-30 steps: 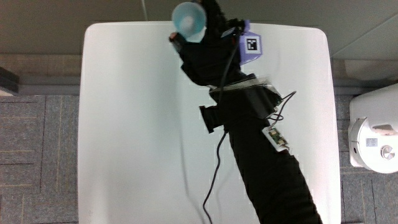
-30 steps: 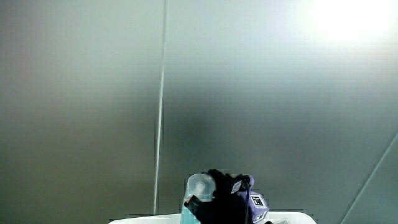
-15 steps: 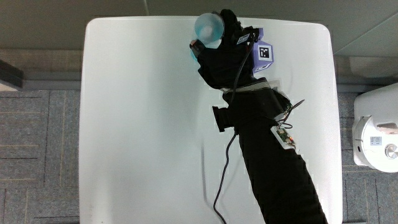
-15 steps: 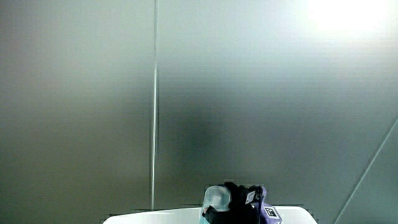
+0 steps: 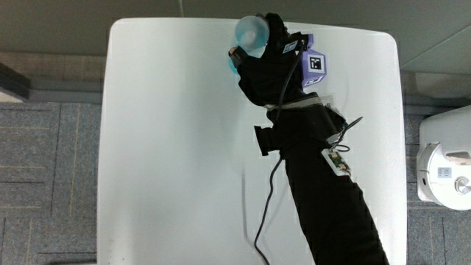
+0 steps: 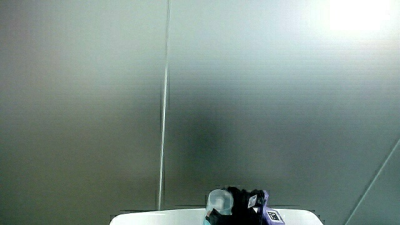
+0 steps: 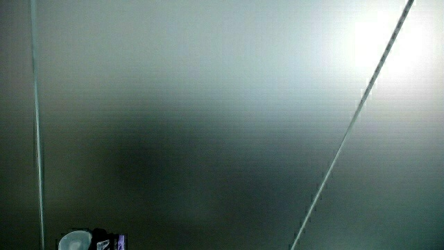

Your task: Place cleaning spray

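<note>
Filling most of the main view, the white table [image 5: 169,147] carries the black-sleeved forearm [image 5: 324,199], which reaches from the edge nearest the person up to the edge farthest from the person. The hand [image 5: 268,62], with a purple patterned cube [image 5: 315,65] on its back, has its fingers curled around the pale blue spray bottle [image 5: 250,31], holding it at that farthest edge. Both side views show mostly pale wall, with the bottle [image 6: 217,201] and hand [image 6: 240,203] low down.
</note>
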Demonstrator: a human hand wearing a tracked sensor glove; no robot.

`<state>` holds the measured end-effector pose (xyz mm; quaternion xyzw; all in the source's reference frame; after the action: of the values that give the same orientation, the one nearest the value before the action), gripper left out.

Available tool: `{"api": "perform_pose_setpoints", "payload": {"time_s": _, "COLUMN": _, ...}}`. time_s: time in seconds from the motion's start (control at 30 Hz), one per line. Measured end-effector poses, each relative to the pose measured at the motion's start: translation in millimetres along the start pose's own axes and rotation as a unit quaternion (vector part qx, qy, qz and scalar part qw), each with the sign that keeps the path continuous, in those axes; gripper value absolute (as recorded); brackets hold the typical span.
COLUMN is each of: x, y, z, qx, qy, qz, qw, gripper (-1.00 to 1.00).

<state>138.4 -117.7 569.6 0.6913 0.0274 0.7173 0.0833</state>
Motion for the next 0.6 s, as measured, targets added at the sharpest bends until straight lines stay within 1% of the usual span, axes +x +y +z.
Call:
{"api": "perform_pose_setpoints", "payload": {"time_s": 0.03, "x": -1.2, "y": -1, "z": -0.1, "qx": 0.001, "qy": 0.000, "qz": -0.004, "qw": 1.0000, "gripper": -0.05}}
{"api": "perform_pose_setpoints", "payload": {"time_s": 0.1, "x": -1.3, "y": 0, "z": 2.1, "qx": 0.005, "qy": -0.004, "qz": -0.001, "qw": 1.0000, "gripper": -0.14}}
{"api": "perform_pose_setpoints", "payload": {"time_s": 0.13, "x": -2.2, "y": -1, "z": 3.1, "qx": 0.005, "qy": -0.010, "qz": -0.009, "qw": 0.9999, "gripper": -0.19}}
{"api": "perform_pose_setpoints", "payload": {"time_s": 0.17, "x": -3.2, "y": -2, "z": 3.6, "qx": 0.008, "qy": -0.013, "qz": -0.003, "qw": 0.9999, "gripper": -0.24}}
{"api": "perform_pose_setpoints", "payload": {"time_s": 0.2, "x": -3.7, "y": -2, "z": 5.1, "qx": 0.013, "qy": -0.035, "qz": -0.007, "qw": 0.9993, "gripper": -0.29}}
{"api": "perform_pose_setpoints", "payload": {"time_s": 0.23, "x": -3.4, "y": -2, "z": 6.6, "qx": 0.017, "qy": -0.050, "qz": -0.006, "qw": 0.9986, "gripper": -0.33}}
{"api": "perform_pose_setpoints", "payload": {"time_s": 0.27, "x": -6.7, "y": -2, "z": 7.0, "qx": 0.014, "qy": -0.062, "qz": -0.004, "qw": 0.9980, "gripper": -0.38}}
{"api": "perform_pose_setpoints", "payload": {"time_s": 0.3, "x": -11.4, "y": -3, "z": 7.5, "qx": 0.016, "qy": -0.082, "qz": -0.005, "qw": 0.9965, "gripper": -0.43}}
{"api": "perform_pose_setpoints", "payload": {"time_s": 0.33, "x": -15.0, "y": -4, "z": 7.8, "qx": 0.020, "qy": -0.103, "qz": -0.005, "qw": 0.9945, "gripper": -0.48}}
{"api": "perform_pose_setpoints", "payload": {"time_s": 0.37, "x": -17.4, "y": -4, "z": 8.5, "qx": 0.022, "qy": -0.129, "qz": -0.007, "qw": 0.9914, "gripper": -0.52}}
{"api": "perform_pose_setpoints", "payload": {"time_s": 0.4, "x": -22.0, "y": -5, "z": 7.7, "qx": 0.018, "qy": -0.137, "qz": -0.003, "qw": 0.9904, "gripper": -0.57}}
{"api": "perform_pose_setpoints", "payload": {"time_s": 0.43, "x": -23.2, "y": -4, "z": 8.3, "qx": 0.020, "qy": -0.161, "qz": 0.002, "qw": 0.9867, "gripper": -0.62}}
{"api": "perform_pose_setpoints", "payload": {"time_s": 0.47, "x": -28.1, "y": -5, "z": 6.7, "qx": 0.019, "qy": -0.174, "qz": 0.002, "qw": 0.9845, "gripper": -0.67}}
{"api": "perform_pose_setpoints", "payload": {"time_s": 0.5, "x": -34.3, "y": -7, "z": 4.9, "qx": 0.019, "qy": -0.200, "qz": -0.012, "qw": 0.9796, "gripper": -0.71}}
{"api": "perform_pose_setpoints", "payload": {"time_s": 0.53, "x": -38.2, "y": -7, "z": 4.0, "qx": 0.013, "qy": -0.223, "qz": -0.029, "qw": 0.9743, "gripper": -0.76}}
{"api": "perform_pose_setpoints", "payload": {"time_s": 0.57, "x": -42.2, "y": -7, "z": 3.1, "qx": 0.011, "qy": -0.242, "qz": -0.032, "qw": 0.9698, "gripper": -0.81}}
{"api": "perform_pose_setpoints", "payload": {"time_s": 0.6, "x": -44.2, "y": -6, "z": 2.6, "qx": 0.008, "qy": -0.256, "qz": -0.024, "qw": 0.9662, "gripper": -0.86}}
